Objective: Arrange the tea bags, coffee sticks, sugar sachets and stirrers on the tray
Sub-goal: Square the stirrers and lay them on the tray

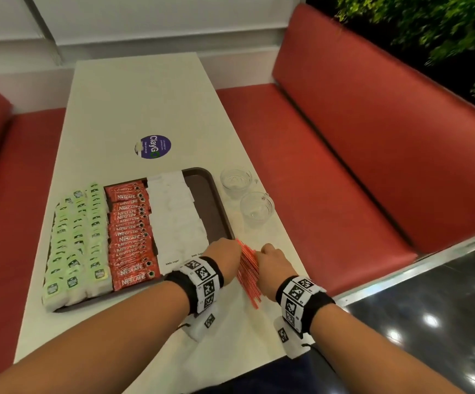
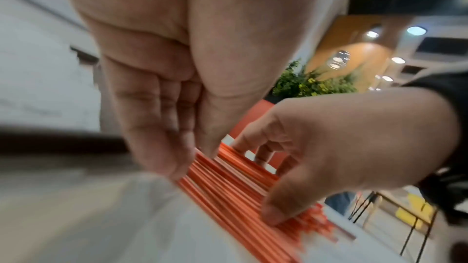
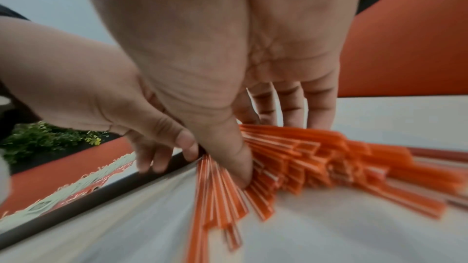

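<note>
Beside the tray's (image 1: 225, 220) right rim, on the table (image 1: 134, 103), lie the stirrers (image 1: 248, 275): a fanned heap of thin red-and-white sticks. My left hand (image 1: 225, 258) and right hand (image 1: 273, 265) flank it, fingers (image 3: 291, 105) extended and close together, thumbs pressing the sticks. Light, stiff and slick, they should scatter readily; I judge squeezing the heap at mid-length safest, ends squared before lifting.

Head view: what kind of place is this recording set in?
Probably a fast-food or café dining area: red padded booth benches flank a white table bearing a "ClayGo" sticker and a brown serving tray.
</note>
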